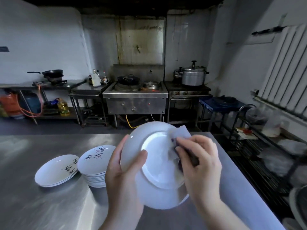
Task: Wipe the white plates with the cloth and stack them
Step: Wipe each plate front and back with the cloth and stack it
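Observation:
I hold a white plate [156, 165] tilted up above the steel table [49, 205], its underside and foot ring facing me. My left hand [123, 173] grips its left rim, thumb across the base. My right hand [199, 165] presses a pale purple cloth [181, 133] against the plate's right side, fingers curled round the cloth. On the table to the left stands a tall stack of white plates [95, 163] with black brush lettering. Further left lies a low stack of similar plates [57, 170].
A wire rack [265, 146] with dishes and bags stands to the right of the table. Across the aisle are a steel wok stove [134, 97], a pressure cooker [193, 77], a side table with bottles [96, 79] and a frying pan [51, 73].

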Demonstrator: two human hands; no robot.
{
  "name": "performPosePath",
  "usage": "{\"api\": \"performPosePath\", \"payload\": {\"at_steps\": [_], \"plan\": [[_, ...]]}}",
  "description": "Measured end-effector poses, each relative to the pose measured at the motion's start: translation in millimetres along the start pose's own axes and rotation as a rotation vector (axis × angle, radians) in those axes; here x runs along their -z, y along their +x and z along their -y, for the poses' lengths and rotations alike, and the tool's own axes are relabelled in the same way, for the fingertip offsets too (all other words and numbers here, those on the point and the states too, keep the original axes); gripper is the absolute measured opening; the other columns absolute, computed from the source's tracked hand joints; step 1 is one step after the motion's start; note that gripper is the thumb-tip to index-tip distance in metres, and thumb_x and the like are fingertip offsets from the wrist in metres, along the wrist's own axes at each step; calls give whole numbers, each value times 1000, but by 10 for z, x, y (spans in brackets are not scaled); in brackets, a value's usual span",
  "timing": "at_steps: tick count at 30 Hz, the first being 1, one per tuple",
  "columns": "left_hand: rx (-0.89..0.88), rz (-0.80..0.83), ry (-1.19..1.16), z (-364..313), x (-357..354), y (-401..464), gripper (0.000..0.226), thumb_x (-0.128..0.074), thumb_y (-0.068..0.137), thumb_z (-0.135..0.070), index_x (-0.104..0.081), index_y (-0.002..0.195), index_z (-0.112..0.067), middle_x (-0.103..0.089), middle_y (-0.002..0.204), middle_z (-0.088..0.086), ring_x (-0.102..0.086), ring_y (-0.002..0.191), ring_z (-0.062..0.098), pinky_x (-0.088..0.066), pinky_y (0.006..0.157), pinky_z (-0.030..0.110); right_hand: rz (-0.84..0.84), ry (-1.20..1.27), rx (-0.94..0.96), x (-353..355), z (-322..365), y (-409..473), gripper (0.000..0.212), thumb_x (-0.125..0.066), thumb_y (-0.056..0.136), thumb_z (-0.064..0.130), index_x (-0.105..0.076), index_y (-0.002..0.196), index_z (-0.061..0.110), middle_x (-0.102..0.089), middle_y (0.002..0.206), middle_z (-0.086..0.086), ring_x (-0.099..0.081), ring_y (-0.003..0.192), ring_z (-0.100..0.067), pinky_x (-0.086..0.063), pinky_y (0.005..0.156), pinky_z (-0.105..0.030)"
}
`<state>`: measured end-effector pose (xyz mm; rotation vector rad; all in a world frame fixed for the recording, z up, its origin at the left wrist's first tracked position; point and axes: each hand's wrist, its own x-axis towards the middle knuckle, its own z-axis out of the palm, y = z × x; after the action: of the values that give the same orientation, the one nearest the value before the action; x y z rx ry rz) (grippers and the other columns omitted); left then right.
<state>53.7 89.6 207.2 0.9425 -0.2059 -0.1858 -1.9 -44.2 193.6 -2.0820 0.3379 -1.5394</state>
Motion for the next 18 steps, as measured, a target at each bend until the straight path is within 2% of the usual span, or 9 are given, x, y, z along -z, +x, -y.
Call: {"api": "performPosePath", "payload": {"at_steps": [3,6,10,13,15,18], "plan": [[47,-48,-64,72,-31,-11,60,-76,64,-11,-67,120,-31,-74,112,8,-69,109,33,-50,95,45,120,72,185,-125,188,-252,14,-68,85,19,-76,96,20,-61,95,9,-57,85,-10,-46,76,-18],[45,-96,-117,82,14,18,60,-74,68,-8,-66,124,-27,-73,116,10,-67,111,35,-48,100,50,214,87,298,-68,126,-241,13,-68,85,18,-76,96,19,-64,94,5,-60,82,-15,-48,74,-24],[3,-136,-79,76,-12,-14,52,-71,79,-5,-64,128,-22,-72,119,7,-66,113,33,-45,105,56,107,-49,97,-78,58,-76,16,-78,78,5,-77,88,17,-63,90,6,-56,80,-17,-45,73,-25],[25,-202,-146,78,-109,-10,47,-69,83,0,-65,125,-23,-72,117,12,-66,111,37,-48,102,56,111,10,197,-217,199,-257,13,-71,82,11,-76,92,16,-62,91,4,-54,81,-16,-43,75,-21],[20,-200,-189,66,-169,-4,45,-67,86,-1,-65,124,-24,-71,118,16,-67,110,40,-49,99,57,66,48,253,-257,233,-368,15,-66,85,14,-76,96,16,-62,94,3,-52,81,-16,-44,74,-24],[33,-163,-222,85,-194,21,44,-67,86,-4,-64,125,-23,-68,120,20,-68,101,37,-50,92,50,13,32,342,-236,184,-375,20,-65,84,11,-76,100,16,-60,102,3,-50,82,-17,-44,74,-26]]}}
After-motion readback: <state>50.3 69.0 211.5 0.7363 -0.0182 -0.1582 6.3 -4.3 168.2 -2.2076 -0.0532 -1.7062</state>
